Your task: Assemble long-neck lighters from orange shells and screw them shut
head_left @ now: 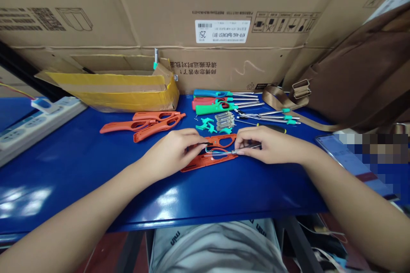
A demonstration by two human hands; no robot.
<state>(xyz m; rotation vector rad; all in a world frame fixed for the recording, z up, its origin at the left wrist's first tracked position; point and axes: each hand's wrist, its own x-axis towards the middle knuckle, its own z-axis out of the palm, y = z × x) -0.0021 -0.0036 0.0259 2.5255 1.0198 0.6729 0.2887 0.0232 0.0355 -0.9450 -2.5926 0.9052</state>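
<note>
An orange plastic lighter shell [211, 158] lies open on the blue table [96, 166] in front of me. My left hand [174, 149] presses on its left end, fingers closed in a pinch on a thin wire. My right hand [265, 143] pinches a slim metal tube [245, 149] at the shell's right end, the wire running from it into the shell.
Several orange shell halves [144, 124] lie to the left. Assembled lighters [218, 100], metal tubes with green tips [275, 116], teal triggers [206, 126] and small clear parts [224, 120] lie behind. An open cardboard box [121, 87], a power strip [28, 123] and a brown bag [358, 76] stand around.
</note>
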